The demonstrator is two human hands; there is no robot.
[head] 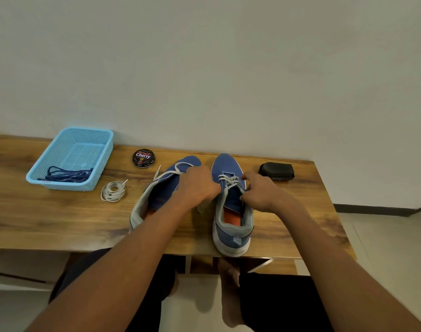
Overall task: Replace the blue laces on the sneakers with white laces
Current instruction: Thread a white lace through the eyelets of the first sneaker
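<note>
Step in hand: threading a white lace [231, 180] through the eyelets of the right sneaker [232, 207], which stands near the middle of the surface [60, 216], heel toward the near edge.
Left hand [199, 185]: curled over the gap between the two shoes, apparently gripping one lace end; the end itself is hidden.
Right hand [262, 192]: fingers pinched at the right eyelet row, holding the other end.
Left sneaker [161, 190]: just beside, only loosely laced in white at the toe.
Spare white lace [113, 190]: coiled to the left.
Blue laces [68, 174]: already in the basket [84, 137], far left.
Doing it well: probably pull both ends even, keep crossings flat, tighten row by row.
</note>
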